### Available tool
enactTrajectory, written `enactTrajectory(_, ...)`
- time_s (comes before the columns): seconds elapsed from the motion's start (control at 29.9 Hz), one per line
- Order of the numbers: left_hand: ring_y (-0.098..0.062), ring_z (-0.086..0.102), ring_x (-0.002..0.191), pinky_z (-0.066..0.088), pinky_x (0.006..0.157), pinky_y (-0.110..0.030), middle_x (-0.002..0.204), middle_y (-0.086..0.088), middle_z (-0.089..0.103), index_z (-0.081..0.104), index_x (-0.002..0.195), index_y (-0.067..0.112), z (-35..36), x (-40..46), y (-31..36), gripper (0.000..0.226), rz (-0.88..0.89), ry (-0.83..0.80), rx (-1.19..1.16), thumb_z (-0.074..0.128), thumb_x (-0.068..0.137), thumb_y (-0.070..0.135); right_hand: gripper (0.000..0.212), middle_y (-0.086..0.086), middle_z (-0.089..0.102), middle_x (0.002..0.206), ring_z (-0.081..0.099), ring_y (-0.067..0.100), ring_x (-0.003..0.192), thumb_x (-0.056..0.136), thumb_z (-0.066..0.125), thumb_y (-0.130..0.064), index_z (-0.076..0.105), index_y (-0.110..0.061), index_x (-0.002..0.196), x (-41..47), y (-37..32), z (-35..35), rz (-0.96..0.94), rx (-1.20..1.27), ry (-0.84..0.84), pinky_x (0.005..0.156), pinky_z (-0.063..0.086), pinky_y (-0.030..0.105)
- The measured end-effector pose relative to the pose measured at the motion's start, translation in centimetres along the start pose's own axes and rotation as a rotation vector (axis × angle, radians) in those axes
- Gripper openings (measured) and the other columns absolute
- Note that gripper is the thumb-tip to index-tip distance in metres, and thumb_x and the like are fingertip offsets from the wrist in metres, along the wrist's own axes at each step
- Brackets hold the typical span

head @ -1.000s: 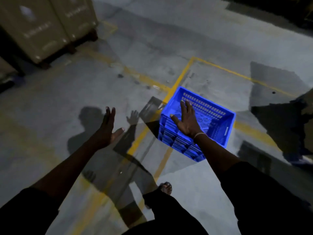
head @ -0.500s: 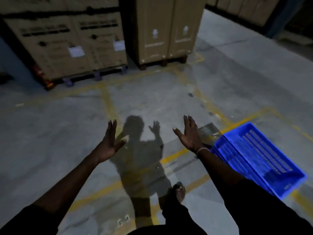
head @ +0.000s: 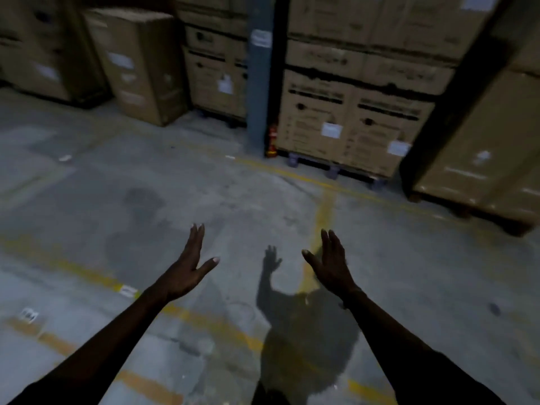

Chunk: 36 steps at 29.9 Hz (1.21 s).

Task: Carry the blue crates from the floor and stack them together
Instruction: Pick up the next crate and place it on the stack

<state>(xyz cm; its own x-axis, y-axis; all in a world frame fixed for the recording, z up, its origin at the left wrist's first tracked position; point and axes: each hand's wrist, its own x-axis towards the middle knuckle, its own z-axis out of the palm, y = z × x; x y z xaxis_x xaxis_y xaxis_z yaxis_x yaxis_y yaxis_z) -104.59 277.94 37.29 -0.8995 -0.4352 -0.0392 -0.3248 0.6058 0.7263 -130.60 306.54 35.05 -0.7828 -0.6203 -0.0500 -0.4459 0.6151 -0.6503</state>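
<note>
Reaching forward over the concrete floor (head: pixel 146 176), left hand (head: pixel 187 273) and right hand (head: pixel 331 267) are hanging released, empty; apparently seeking a blue crate, none visible.

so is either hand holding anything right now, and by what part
Nothing is held. The left hand and right hand are both raised with fingers straight over the bare concrete floor, and no blue crate is in view.

A matt, rough concrete floor (head: pixel 146 200) is marked with worn yellow painted lines (head: pixel 323 217). Dull brown cardboard boxes (head: pixel 350 118), stuck with white paper labels (head: pixel 331 130), are seen across the top of the frame.
</note>
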Motion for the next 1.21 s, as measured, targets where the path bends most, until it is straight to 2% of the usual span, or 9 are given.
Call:
enactTrajectory(0.13, 0.003, -0.017, 0.149, 0.015, 0.124, -0.037, 0.156, 0.03, -0.032, -0.019, 0.152, 0.048, -3.4, -1.3, -2.5, 0.089, -0.116, 0.14, -0.01, 0.05, 0.097, 0.057, 0.099, 0.003, 0.001, 0.169, 0.0, 0.024, 0.156, 0.084, 0.039, -0.078, 0.01, -0.024, 0.161, 7.0, -5.5, 3.5, -0.148, 0.015, -0.095, 0.125, 0.01, 0.045)
enactTrajectory(0.3, 0.015, -0.016, 0.144, 0.018, 0.117, -0.028, 0.157, 0.031, -0.029, -0.016, 0.153, 0.049, -7.3, -3.5, -5.2, 0.086, -0.253, 0.358, -0.097, 0.05, 0.098, 0.053, 0.11, -0.01, -0.011, 0.168, -0.011, 0.014, 0.154, 0.073, 0.033, -0.094, 0.001, -0.036, 0.16, 13.1, -13.5, 8.4, -0.289, 0.082, -0.301, 0.123, 0.003, 0.041)
enactTrajectory(0.44, 0.018, -0.017, 0.142, 0.014, 0.115, -0.021, 0.158, 0.031, -0.025, -0.012, 0.154, 0.046, -10.1, -5.5, -8.3, 0.083, -0.352, 0.487, -0.164, 0.049, 0.099, 0.049, 0.094, -0.012, -0.01, 0.168, -0.008, 0.017, 0.155, 0.086, 0.047, -0.075, 0.001, -0.038, 0.16, 16.6, -20.0, 13.6, -0.351, 0.085, -0.431, 0.123, 0.008, 0.044)
enactTrajectory(0.57, 0.016, -0.018, 0.143, 0.008, 0.119, -0.026, 0.156, 0.035, -0.026, -0.014, 0.153, 0.048, -13.9, -7.7, -13.6, 0.083, -0.443, 0.579, -0.172, 0.049, 0.099, 0.05, 0.09, -0.012, -0.009, 0.168, -0.004, 0.018, 0.155, 0.091, 0.05, -0.069, 0.002, -0.037, 0.16, 19.7, -27.0, 20.1, -0.444, 0.083, -0.528, 0.123, 0.01, 0.045)
enactTrajectory(0.7, 0.01, -0.012, 0.147, 0.01, 0.119, -0.027, 0.157, 0.035, -0.023, -0.013, 0.153, 0.05, -19.9, -9.4, -19.4, 0.083, -0.499, 0.642, -0.205, 0.049, 0.098, 0.052, 0.092, -0.014, -0.007, 0.168, -0.001, 0.02, 0.155, 0.09, 0.051, -0.07, 0.002, -0.037, 0.16, 22.3, -34.7, 27.4, -0.47, 0.11, -0.574, 0.124, 0.013, 0.047)
enactTrajectory(0.84, 0.013, -0.008, 0.146, 0.011, 0.119, -0.025, 0.156, 0.036, -0.022, -0.011, 0.153, 0.051, -26.9, -10.8, -24.9, 0.083, -0.536, 0.681, -0.264, 0.051, 0.097, 0.049, 0.099, -0.015, -0.007, 0.167, -0.001, 0.021, 0.155, 0.083, 0.047, -0.081, 0.001, -0.038, 0.16, 23.6, -42.7, 33.4, -0.451, 0.12, -0.621, 0.124, 0.013, 0.049)
enactTrajectory(0.9, 0.014, -0.01, 0.146, 0.011, 0.121, -0.028, 0.155, 0.038, -0.021, -0.01, 0.152, 0.053, -30.7, -11.3, -28.1, 0.084, -0.534, 0.679, -0.212, 0.052, 0.096, 0.051, 0.104, -0.014, -0.006, 0.168, -0.001, 0.021, 0.155, 0.078, 0.043, -0.086, 0.001, -0.037, 0.16, 24.5, -46.8, 36.3, -0.458, 0.134, -0.613, 0.124, 0.012, 0.047)
enactTrajectory(1.04, 0.009, -0.004, 0.148, 0.014, 0.121, -0.028, 0.158, 0.033, -0.018, -0.006, 0.154, 0.05, -37.2, -11.5, -33.2, 0.083, -0.583, 0.701, -0.243, 0.053, 0.095, 0.049, 0.093, -0.012, -0.004, 0.168, 0.0, 0.02, 0.155, 0.088, 0.049, -0.073, 0.002, -0.038, 0.16, 26.5, -53.8, 41.4, -0.436, 0.162, -0.62, 0.124, 0.013, 0.047)
enactTrajectory(1.21, 0.011, -0.007, 0.147, 0.011, 0.119, -0.026, 0.157, 0.036, -0.02, -0.007, 0.154, 0.051, -43.2, -10.3, -39.6, 0.083, -0.611, 0.705, -0.249, 0.052, 0.095, 0.05, 0.093, -0.014, -0.007, 0.167, -0.003, 0.021, 0.155, 0.087, 0.049, -0.075, 0.0, -0.042, 0.159, 30.1, -60.6, 47.5, -0.441, 0.177, -0.667, 0.124, 0.013, 0.049)
